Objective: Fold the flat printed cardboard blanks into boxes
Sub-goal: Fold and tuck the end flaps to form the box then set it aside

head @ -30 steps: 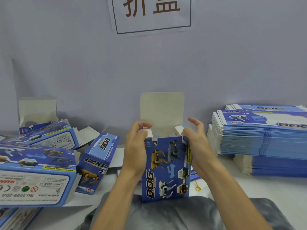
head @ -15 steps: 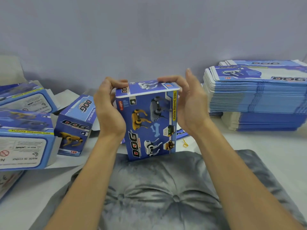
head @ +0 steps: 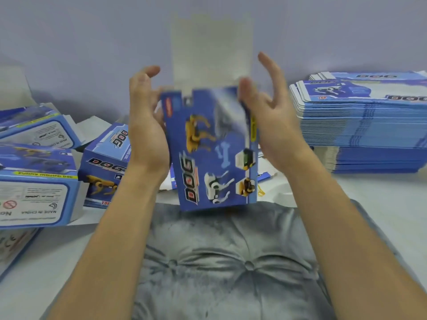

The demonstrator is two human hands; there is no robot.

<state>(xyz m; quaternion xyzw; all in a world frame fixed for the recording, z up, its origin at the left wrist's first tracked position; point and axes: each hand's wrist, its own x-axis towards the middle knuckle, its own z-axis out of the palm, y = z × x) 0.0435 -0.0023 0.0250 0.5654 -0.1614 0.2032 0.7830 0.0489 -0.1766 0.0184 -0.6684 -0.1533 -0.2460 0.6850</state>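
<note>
While half a second ago the lid lay shut, the box now stands over the grey cushion with its flap up — that end is unclosed again. Left hand and right hand flank it, fingers spread wide. 1 stack of blanks waits right; at least 3 folded boxes lie left.

Grey tufted cushion in front, white tabletop, plain lilac wall

Four folded boxes, two blank stacks
</note>
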